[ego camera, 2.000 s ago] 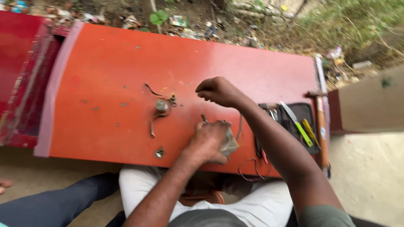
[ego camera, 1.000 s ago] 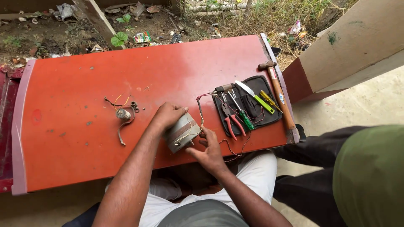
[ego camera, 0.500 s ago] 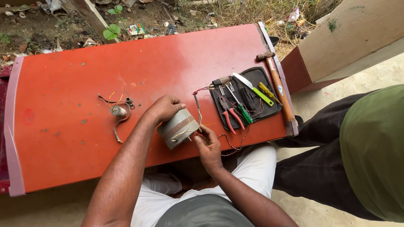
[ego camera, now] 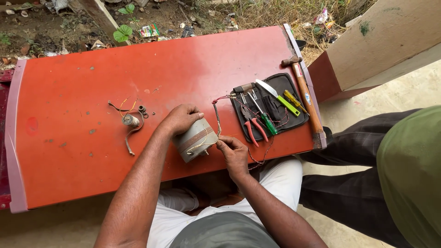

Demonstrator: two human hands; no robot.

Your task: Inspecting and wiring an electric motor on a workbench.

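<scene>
Change since earlier frame: left hand [ego camera: 181, 118] is still resting over the motor [ego camera: 195, 140]; right hand [ego camera: 234, 154] is staying at its wire end; view is barely shifting.
Left fingers: curling together over the motor's top, gripping it.
Right fingers: pinching together on a thin wire [ego camera: 217, 120] just beside the motor.
Motor appearance: short grey cylinder, a brown band around it, yellowish wire across it, lying tilted.
Motor location: sitting on the red worktop [ego camera: 69, 92], near its front edge.
Beside motor: black tool pouch [ego camera: 271, 103] lying right; hammer [ego camera: 305, 98] beyond; small loose wired part [ego camera: 131, 121] lying left.
Bystander: another person's dark trouser leg [ego camera: 358, 151] is standing well right of the motor.
</scene>
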